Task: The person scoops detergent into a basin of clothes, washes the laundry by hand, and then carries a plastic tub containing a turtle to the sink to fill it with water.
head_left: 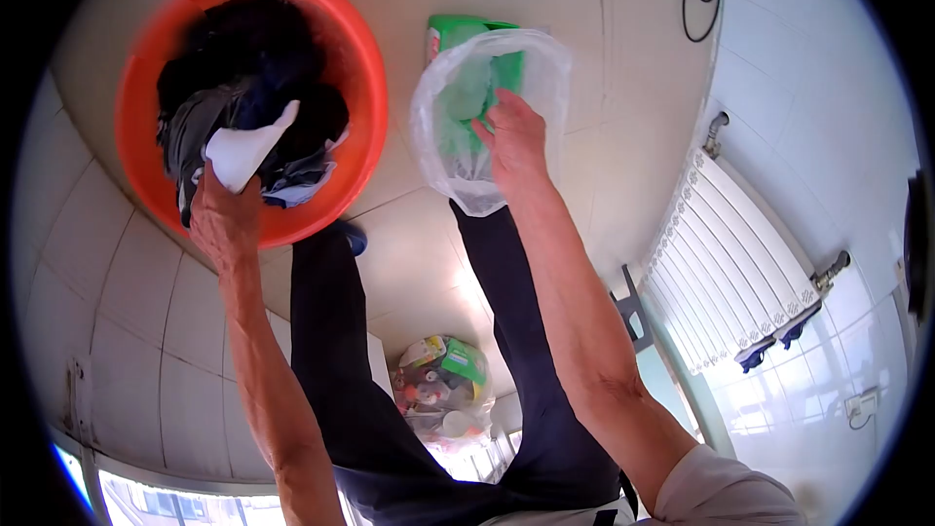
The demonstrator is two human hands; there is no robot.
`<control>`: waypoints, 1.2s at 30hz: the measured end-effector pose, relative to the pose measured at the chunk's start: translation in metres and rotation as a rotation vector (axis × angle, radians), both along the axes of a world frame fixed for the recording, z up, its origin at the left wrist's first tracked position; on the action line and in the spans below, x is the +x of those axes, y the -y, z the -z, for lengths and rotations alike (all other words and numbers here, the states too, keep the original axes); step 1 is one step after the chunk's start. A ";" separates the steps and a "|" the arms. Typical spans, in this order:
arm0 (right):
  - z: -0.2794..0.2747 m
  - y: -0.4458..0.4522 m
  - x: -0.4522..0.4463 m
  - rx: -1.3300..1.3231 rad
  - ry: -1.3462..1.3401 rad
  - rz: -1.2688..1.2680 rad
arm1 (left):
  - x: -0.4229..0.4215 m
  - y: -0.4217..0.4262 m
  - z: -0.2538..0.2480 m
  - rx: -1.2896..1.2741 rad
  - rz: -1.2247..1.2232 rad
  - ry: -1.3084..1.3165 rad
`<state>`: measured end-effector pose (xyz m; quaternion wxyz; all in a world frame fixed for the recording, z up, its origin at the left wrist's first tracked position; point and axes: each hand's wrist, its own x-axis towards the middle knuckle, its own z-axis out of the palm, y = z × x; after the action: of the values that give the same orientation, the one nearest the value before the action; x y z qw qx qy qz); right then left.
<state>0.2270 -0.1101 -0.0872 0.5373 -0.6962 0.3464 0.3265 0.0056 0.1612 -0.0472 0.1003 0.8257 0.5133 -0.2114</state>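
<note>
Round, smooth orange plastic tub [368,117] beyond the left hand [226,219], crumpled dark clothes [239,54] inside; crinkled translucent bag [443,158] under the right hand [516,136] — left clamped on a white piece [243,156], right half-curled, grip unclear

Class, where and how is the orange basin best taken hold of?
Probably by the rim of the orange basin, with one hand at each of its left and right sides, coming from outside, thumbs inward. The rim is round and shows all around the piled dark clothes, which fill the middle. The left hand, at the near edge, holds a white item.
</note>
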 end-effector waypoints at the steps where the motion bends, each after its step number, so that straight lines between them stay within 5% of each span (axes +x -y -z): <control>1: 0.001 0.000 0.001 -0.011 0.005 -0.047 | -0.014 0.002 0.014 -0.093 0.032 0.037; 3: 0.003 0.005 0.000 -0.039 0.003 -0.081 | -0.025 0.015 0.010 -0.203 0.077 0.067; 5: 0.009 0.010 -0.001 -0.029 -0.084 -0.159 | -0.037 0.029 -0.011 0.062 0.491 0.194; 7: 0.026 0.017 -0.011 -0.113 -0.053 -0.215 | -0.040 0.051 -0.052 0.036 0.414 0.229; 9: 0.037 0.018 -0.009 -0.179 -0.026 -0.283 | -0.055 0.064 -0.076 -0.180 -0.049 0.362; 12: 0.059 0.011 0.002 -0.330 -0.187 -0.589 | -0.068 0.077 -0.078 -0.203 -0.161 0.344; 15: 0.099 0.016 -0.013 -0.733 0.175 -0.858 | -0.074 0.077 -0.043 -0.193 -0.046 0.325; 24: 0.101 0.000 0.007 -0.662 0.332 -0.888 | -0.052 0.105 -0.015 -0.346 0.068 0.402; 26: 0.114 0.016 0.002 -0.682 0.600 -0.999 | -0.056 0.107 -0.012 -0.369 0.063 0.406; 32: 0.074 0.021 0.004 -0.402 0.442 -0.895 | -0.056 0.103 -0.010 -0.302 0.087 0.369; 36: 0.114 0.034 0.004 -0.153 0.228 -0.611 | -0.052 0.105 -0.013 -0.310 0.121 0.384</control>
<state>0.2309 -0.1445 -0.2010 0.3960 -0.8382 0.0829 0.3657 -0.0463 0.0567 -0.0341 0.3088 0.8546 0.3960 -0.1325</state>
